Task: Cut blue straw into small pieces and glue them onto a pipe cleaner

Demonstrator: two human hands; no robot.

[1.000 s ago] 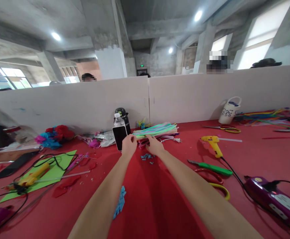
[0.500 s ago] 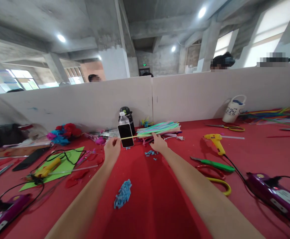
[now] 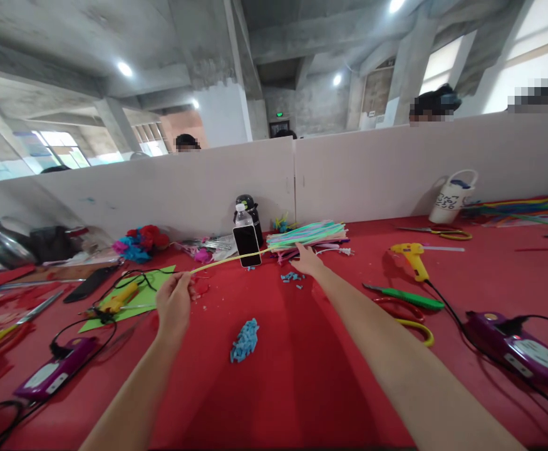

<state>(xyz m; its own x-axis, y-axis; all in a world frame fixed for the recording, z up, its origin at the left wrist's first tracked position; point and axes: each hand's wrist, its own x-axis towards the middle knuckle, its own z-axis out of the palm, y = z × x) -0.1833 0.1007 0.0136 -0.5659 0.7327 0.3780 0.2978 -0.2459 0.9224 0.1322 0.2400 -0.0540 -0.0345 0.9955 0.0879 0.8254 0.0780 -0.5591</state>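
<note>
My left hand [image 3: 175, 299] pinches the near end of a yellow pipe cleaner [image 3: 227, 260], which stretches right into a bundle of pastel pipe cleaners [image 3: 309, 233]. At the bundle's front edge, my right hand [image 3: 309, 260] rests with its fingers spread, touching it. A phone [image 3: 247, 245] stands upright against a clear bottle, just behind the yellow strand. Small blue cut pieces [image 3: 292, 276] lie below my right hand. A larger pile of blue pieces [image 3: 244, 340] sits nearer to me on the red table.
To the right lie a yellow glue gun [image 3: 412, 260], a green-handled knife [image 3: 412, 297], scissors [image 3: 417, 332] and a purple power strip [image 3: 520, 347]. On the left are another glue gun [image 3: 122, 297], green paper [image 3: 149, 313] and a second power strip [image 3: 57, 369]. A white partition [image 3: 198, 181] runs behind.
My left hand has moved left and toward me, drawing the yellow pipe cleaner farther out of the bundle. The right hand stays at the bundle. The view has shifted slightly.
</note>
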